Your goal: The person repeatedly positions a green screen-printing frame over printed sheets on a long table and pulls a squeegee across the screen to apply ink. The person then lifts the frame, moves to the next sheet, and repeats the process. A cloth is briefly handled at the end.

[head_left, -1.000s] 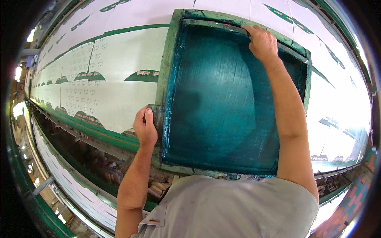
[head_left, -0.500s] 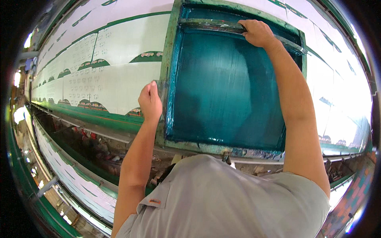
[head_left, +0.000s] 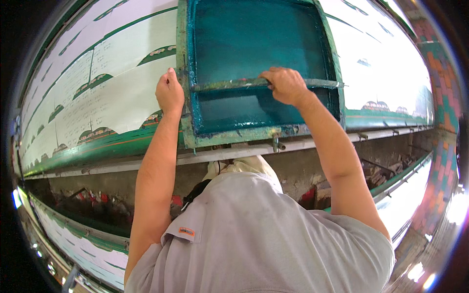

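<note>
A screen-printing frame point(head_left: 229, 135) with worn, green-stained bars lies flat in front of me. Its mesh point(head_left: 254, 46) is covered in glossy dark teal ink. Across the frame runs a long narrow squeegee point(head_left: 222, 85), smeared with ink, in the nearer half. My right hand point(head_left: 287, 85) is closed over the squeegee's top edge, right of its middle. At the frame's left bar, my left hand point(head_left: 170, 93) is closed with the thumb up, gripping the side of the frame; its fingertips are hidden.
White printed sheets with green scalloped patterns point(head_left: 100, 80) cover the long table on both sides of the frame. A metal rail point(head_left: 107, 167) edges the table. Below it lies a debris-strewn gap point(head_left: 112, 198), with another table behind me. Coloured floor tiles point(head_left: 442, 93) show at right.
My right hand has drawn the squeegee from the far end of the screen to its nearer half. My left hand stays at the frame's left bar. The view has shifted.
</note>
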`<action>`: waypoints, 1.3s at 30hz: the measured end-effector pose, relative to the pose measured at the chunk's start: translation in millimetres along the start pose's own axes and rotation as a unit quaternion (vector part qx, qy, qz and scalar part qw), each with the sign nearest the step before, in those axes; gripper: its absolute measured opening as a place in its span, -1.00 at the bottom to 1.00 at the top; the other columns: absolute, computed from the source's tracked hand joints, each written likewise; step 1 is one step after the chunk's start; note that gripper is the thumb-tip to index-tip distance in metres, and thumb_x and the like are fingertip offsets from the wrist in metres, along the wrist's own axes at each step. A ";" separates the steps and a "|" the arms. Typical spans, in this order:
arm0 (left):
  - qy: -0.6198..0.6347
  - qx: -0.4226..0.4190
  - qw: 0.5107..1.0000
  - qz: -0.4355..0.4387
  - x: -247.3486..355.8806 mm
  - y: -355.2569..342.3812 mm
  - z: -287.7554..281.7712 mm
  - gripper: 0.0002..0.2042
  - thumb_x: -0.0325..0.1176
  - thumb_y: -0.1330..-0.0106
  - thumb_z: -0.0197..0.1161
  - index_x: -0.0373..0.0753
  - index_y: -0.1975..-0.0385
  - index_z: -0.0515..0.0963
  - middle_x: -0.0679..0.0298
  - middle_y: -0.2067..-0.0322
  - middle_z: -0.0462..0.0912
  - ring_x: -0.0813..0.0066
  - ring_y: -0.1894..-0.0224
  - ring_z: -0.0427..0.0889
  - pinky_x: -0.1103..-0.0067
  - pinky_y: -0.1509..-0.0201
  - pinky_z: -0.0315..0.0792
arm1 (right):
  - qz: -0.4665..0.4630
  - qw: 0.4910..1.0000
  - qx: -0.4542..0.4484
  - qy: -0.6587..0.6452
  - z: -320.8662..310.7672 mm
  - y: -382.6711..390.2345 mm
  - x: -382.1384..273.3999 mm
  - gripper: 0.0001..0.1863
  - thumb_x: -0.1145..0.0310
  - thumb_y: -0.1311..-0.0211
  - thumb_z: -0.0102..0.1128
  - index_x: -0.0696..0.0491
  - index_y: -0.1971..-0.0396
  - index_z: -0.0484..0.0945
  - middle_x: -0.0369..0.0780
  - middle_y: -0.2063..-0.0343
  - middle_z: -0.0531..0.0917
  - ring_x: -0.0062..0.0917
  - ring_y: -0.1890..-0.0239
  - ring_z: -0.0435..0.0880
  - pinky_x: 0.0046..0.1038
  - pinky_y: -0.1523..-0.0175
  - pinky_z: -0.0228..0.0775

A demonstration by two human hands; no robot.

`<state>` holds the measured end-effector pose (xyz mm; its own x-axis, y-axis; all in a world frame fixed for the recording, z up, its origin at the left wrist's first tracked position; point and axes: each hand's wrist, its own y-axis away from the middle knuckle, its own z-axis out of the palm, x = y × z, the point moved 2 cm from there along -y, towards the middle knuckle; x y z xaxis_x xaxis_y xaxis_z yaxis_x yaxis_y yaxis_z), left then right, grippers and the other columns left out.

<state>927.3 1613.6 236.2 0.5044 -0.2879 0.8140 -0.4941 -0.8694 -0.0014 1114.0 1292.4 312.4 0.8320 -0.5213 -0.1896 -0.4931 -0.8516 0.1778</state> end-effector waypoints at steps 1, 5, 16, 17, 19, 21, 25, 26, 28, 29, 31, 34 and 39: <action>-0.012 -0.008 1.000 -0.003 0.0 -0.9 -0.5 -0.37 0.19 -0.67 0.06 -0.38 0.10 0.74 -0.09 0.20 0.81 -0.15 0.05 0.77 0.13 -0.10 0.56 | -0.004 1.000 0.007 -0.009 3.9 16.8 -8.9 -0.58 0.47 -0.30 0.40 -0.12 -0.16 0.75 -0.14 0.05 0.80 -0.10 -0.07 0.80 -0.05 -0.15 0.66; -0.029 0.000 1.000 -0.005 1.6 -2.1 -1.4 -0.35 0.24 -0.65 0.04 -0.34 0.11 0.75 -0.09 0.20 0.81 -0.19 0.05 0.77 0.09 -0.09 0.58 | 0.004 1.000 -0.010 0.009 22.5 72.5 -40.7 -0.52 0.44 -0.19 0.45 -0.17 -0.15 0.77 -0.20 0.04 0.80 -0.20 -0.07 0.81 -0.10 -0.17 0.66; -0.068 0.081 0.993 0.050 -10.5 -6.9 4.1 -0.48 0.10 -0.60 0.12 -0.30 0.09 0.78 -0.12 0.13 0.84 -0.24 0.00 0.79 0.04 -0.12 0.59 | -0.063 0.993 0.096 -0.038 46.7 126.9 -60.6 -0.23 -0.19 -0.24 0.54 0.00 -0.31 0.69 -0.13 -0.09 0.68 -0.18 -0.20 0.61 -0.09 -0.34 0.45; -0.076 0.083 0.992 0.059 -12.6 -8.3 4.8 -0.51 0.06 -0.59 0.13 -0.29 0.08 0.78 -0.11 0.13 0.84 -0.24 0.00 0.79 0.04 -0.12 0.60 | -0.065 0.992 0.088 -0.056 48.4 129.7 -57.6 -0.24 -0.17 -0.26 0.53 0.05 -0.31 0.68 -0.08 -0.19 0.69 -0.14 -0.27 0.62 -0.07 -0.39 0.45; -0.104 0.090 0.989 0.060 -16.8 -11.2 5.1 -0.57 -0.02 -0.58 0.15 -0.26 0.07 0.79 -0.11 0.11 0.84 -0.25 -0.01 0.78 0.04 -0.13 0.60 | -0.105 0.985 0.111 -0.075 50.2 141.0 -50.7 -0.26 -0.15 -0.28 0.52 0.05 -0.30 0.67 -0.04 -0.30 0.65 -0.10 -0.35 0.61 -0.03 -0.45 0.42; -0.151 0.107 0.981 0.060 -19.1 -13.9 3.8 -0.61 -0.08 -0.58 0.14 -0.26 0.06 0.79 -0.11 0.09 0.83 -0.26 -0.02 0.78 0.03 -0.15 0.60 | -0.161 0.969 0.124 -0.137 48.0 160.5 -30.6 -0.36 -0.03 -0.32 0.53 0.07 -0.25 0.70 0.01 -0.39 0.64 -0.06 -0.41 0.63 -0.01 -0.50 0.42; -0.272 0.115 0.955 0.019 -15.8 -14.9 2.9 -0.59 -0.09 -0.63 0.05 -0.25 -0.01 0.77 -0.14 0.00 0.82 -0.31 -0.06 0.77 0.01 -0.19 0.61 | -0.148 0.915 0.228 -0.298 30.8 204.8 44.0 -0.55 0.29 -0.27 0.58 0.06 -0.14 0.77 -0.02 -0.20 0.76 -0.09 -0.27 0.73 -0.07 -0.38 0.58; -0.295 0.115 0.949 0.012 -13.3 -13.9 3.1 -0.58 -0.09 -0.64 0.04 -0.24 -0.01 0.76 -0.14 0.00 0.82 -0.31 -0.06 0.76 0.00 -0.19 0.61 | -0.101 0.916 0.258 -0.290 27.1 213.8 67.9 -0.54 0.36 -0.25 0.57 0.09 -0.15 0.76 -0.02 -0.20 0.75 -0.07 -0.26 0.72 -0.06 -0.38 0.57; -0.331 0.121 0.936 0.009 -6.1 -13.0 6.0 -0.58 -0.08 -0.65 0.02 -0.24 -0.01 0.75 -0.14 0.01 0.82 -0.32 -0.07 0.76 -0.01 -0.19 0.61 | 0.001 0.900 0.330 -0.285 20.7 221.8 117.5 -0.55 0.46 -0.24 0.52 0.11 -0.16 0.74 0.00 -0.23 0.73 -0.03 -0.29 0.68 -0.05 -0.43 0.53; -0.346 0.125 0.930 0.010 -3.3 -11.3 6.5 -0.58 -0.08 -0.66 0.02 -0.24 0.00 0.75 -0.13 0.01 0.82 -0.32 -0.07 0.76 -0.01 -0.19 0.62 | 0.062 0.904 0.345 -0.244 19.4 223.5 140.9 -0.51 0.51 -0.23 0.50 0.12 -0.20 0.73 0.01 -0.25 0.72 -0.03 -0.32 0.66 -0.07 -0.46 0.51; -0.366 0.131 0.921 -0.011 0.4 -9.0 7.3 -0.60 -0.09 -0.69 0.02 -0.23 0.02 0.73 -0.11 0.01 0.82 -0.30 -0.08 0.76 -0.03 -0.18 0.62 | 0.164 0.908 0.339 -0.185 20.7 222.4 179.5 -0.43 0.57 -0.23 0.45 0.12 -0.29 0.68 0.02 -0.29 0.70 -0.02 -0.36 0.63 -0.08 -0.50 0.46; -0.369 0.152 0.916 0.042 2.8 -6.4 7.8 -0.62 -0.12 -0.69 0.03 -0.23 0.03 0.73 -0.09 -0.01 0.81 -0.27 -0.06 0.77 -0.02 -0.16 0.62 | 0.246 0.908 0.279 -0.194 27.1 207.9 218.3 -0.34 0.44 -0.30 0.52 0.13 -0.41 0.58 0.04 -0.30 0.69 -0.02 -0.37 0.60 -0.08 -0.50 0.45; -0.331 0.162 0.927 0.063 -5.8 -7.1 4.5 -0.62 -0.11 -0.70 0.04 -0.24 0.01 0.74 -0.12 0.02 0.80 -0.26 -0.02 0.76 -0.01 -0.13 0.61 | 0.324 0.890 0.187 -0.260 30.5 176.7 235.7 -0.17 0.31 -0.26 0.62 0.11 -0.52 0.46 0.06 -0.25 0.70 0.01 -0.35 0.61 -0.07 -0.48 0.45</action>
<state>931.1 1619.6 228.8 0.8342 -0.4861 0.2606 -0.3944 -0.8560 -0.3342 1215.2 1017.3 269.7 0.1590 -0.7812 -0.6037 -0.9580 -0.2698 0.0967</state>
